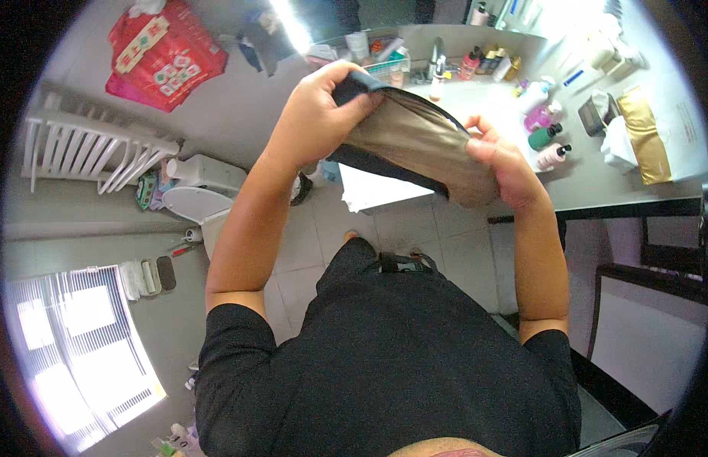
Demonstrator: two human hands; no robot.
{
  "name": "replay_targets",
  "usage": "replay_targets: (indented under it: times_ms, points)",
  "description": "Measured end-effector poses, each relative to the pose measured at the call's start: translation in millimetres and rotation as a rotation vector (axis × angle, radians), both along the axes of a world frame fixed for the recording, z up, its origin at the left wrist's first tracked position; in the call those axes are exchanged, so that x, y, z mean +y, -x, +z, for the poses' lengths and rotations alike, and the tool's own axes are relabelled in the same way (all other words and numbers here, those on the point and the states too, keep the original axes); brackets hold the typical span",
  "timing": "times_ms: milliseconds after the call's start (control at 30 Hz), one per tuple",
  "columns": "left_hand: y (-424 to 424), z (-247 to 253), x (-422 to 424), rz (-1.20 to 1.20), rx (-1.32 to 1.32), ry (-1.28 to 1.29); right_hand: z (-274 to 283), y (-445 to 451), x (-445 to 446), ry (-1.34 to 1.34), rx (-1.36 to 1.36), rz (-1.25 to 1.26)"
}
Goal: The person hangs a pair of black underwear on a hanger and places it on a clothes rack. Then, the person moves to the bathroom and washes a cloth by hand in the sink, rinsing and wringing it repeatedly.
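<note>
In front of my chest I hold up a dark fabric item point(414, 134) with a shiny olive-brown inner side and a black edge; what it is exactly I cannot tell. My left hand point(325, 108) grips its upper left end, thumb over the dark rim. At the right end, my right hand point(505, 157) pinches the edge between thumb and fingers. Between the hands the rim is stretched and the inner face shows. Below the fabric a white sheet-like surface point(377, 188) is partly visible, its lower part a pointed shape.
Beyond my hands is a washbasin point(468, 94) with a tap point(437, 54). Several pump bottles point(542, 137) and a tissue pack point(645, 137) stand on the counter at right. A toilet point(200, 203), a white towel radiator point(97, 148) and a red bag point(168, 63) are at left.
</note>
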State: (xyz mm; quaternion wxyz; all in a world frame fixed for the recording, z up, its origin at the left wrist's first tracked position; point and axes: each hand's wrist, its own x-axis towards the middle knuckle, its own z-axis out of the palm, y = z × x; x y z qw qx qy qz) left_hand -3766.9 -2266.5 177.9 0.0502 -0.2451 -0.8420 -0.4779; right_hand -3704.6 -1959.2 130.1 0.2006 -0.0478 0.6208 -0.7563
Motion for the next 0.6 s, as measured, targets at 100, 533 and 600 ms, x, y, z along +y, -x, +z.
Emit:
replay_targets:
  times_ms: [100, 533, 600]
  points:
    - [5.0, 12.6, 28.1, -0.019, 0.013, 0.041, 17.6, 0.7, 29.0, -0.377, 0.189, 0.182]
    - [103.0, -10.0, 29.2, -0.395, 0.201, 0.267, 63.0, 62.9, 89.6, -0.622, 0.262, -0.015]
    - [106.3, -46.4, 69.4, -0.497, 0.189, -0.022, 60.3, 73.3, 54.4, -0.387, 0.085, 0.032]
